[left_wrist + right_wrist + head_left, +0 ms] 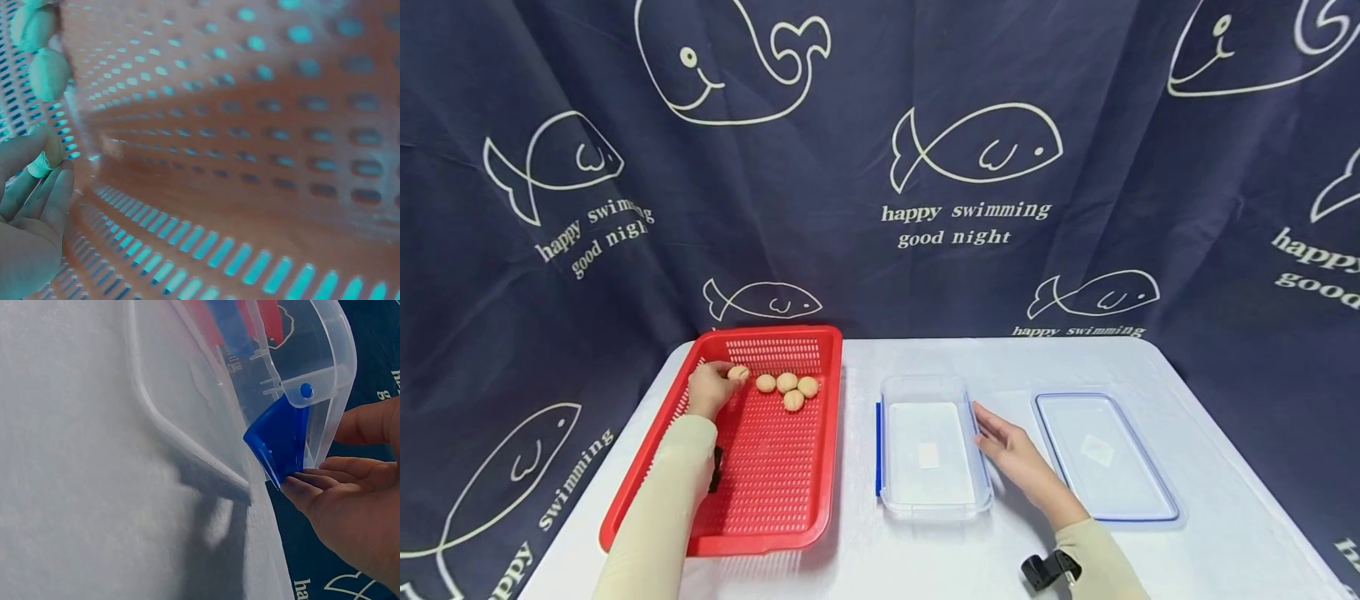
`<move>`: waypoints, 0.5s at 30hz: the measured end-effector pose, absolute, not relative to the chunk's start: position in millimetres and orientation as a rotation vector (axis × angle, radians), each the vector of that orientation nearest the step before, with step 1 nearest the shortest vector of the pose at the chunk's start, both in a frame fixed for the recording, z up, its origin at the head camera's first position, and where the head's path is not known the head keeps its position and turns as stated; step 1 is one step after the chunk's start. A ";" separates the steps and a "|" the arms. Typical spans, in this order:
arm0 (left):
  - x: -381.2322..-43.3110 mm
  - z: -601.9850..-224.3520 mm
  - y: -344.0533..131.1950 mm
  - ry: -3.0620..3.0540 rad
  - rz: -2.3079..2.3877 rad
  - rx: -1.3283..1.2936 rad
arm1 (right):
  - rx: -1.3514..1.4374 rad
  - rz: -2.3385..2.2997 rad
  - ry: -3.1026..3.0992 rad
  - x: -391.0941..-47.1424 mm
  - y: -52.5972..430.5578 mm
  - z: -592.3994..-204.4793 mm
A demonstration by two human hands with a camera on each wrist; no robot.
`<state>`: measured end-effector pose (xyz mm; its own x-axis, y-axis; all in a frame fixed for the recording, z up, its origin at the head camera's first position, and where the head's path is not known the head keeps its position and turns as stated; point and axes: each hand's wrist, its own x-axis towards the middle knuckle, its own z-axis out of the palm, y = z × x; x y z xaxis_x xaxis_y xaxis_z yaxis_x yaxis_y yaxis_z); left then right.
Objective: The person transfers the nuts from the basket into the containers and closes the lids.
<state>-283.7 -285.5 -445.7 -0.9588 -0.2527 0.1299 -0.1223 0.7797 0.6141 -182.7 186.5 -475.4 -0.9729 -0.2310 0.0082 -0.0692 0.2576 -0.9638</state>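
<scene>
My left hand point(709, 390) reaches into the far left part of the red basket point(831, 467). Its thumb and fingers pinch a walnut point(53, 153), a beige ball with a seam. Several loose walnuts point(787, 382) lie on the basket floor just to the right. By the right side of a clear lidless box point(936, 507), my right hand point(1011, 450) touches the wall from outside. In the right wrist view its fairly straight fingertips lie at the blue latch point(278, 440), which hangs down from the rim.
A clear lid with a blue seal point(1108, 467) lies flat on the white-covered table point(865, 575), right of the box. Another blue latch point(878, 450) is on the box's left side. A dark blue curtain point(865, 283) with fish drawings hangs behind the table.
</scene>
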 end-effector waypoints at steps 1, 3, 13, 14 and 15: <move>-283.9 -443.3 -284.0 -2.756 -0.945 0.312 | -0.286 -1.818 2.376 -182.7 186.4 -475.4; -284.3 -438.9 -281.1 -2.734 -0.970 0.334 | -0.283 -1.825 2.369 -182.7 186.0 -475.5; -282.3 -407.8 -253.1 -2.568 -1.089 0.298 | -0.289 -1.823 2.377 -180.7 186.4 -473.5; -282.1 -404.0 -249.4 -2.555 -1.106 0.298 | -0.288 -1.823 2.377 -180.6 186.3 -473.5; -281.9 -400.4 -246.2 -2.544 -1.124 0.299 | -0.282 -1.828 2.373 -180.6 186.1 -473.5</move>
